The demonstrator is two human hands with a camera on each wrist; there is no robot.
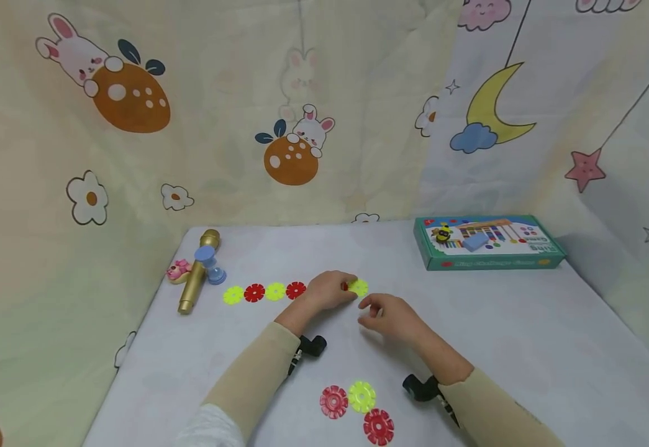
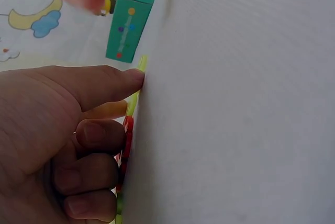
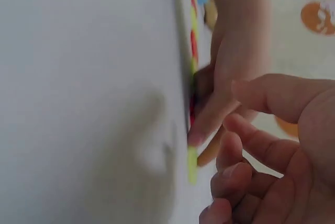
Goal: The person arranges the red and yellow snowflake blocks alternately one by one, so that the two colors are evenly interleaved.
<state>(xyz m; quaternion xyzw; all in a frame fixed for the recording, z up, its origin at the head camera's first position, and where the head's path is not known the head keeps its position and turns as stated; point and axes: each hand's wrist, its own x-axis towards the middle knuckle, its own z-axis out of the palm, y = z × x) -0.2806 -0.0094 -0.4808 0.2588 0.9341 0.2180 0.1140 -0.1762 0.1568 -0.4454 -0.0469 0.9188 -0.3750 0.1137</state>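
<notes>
A row of flat flower-shaped discs, yellow-green and red by turns, runs across the table. My left hand lies over its right part, hiding some discs. Its thumb and forefinger pinch the yellow-green disc at the right end. In the left wrist view, the other fingers are curled against a red disc. Just right of the row my right hand hovers above the table, fingers loosely bent and holding nothing. Closer to me lie a loose yellow-green disc and two red discs.
On the left lie a gold microphone-like stick, a blue hourglass-shaped piece and a small pink figure. A green game box sits at the back right. Printed cloth hangs behind the white table.
</notes>
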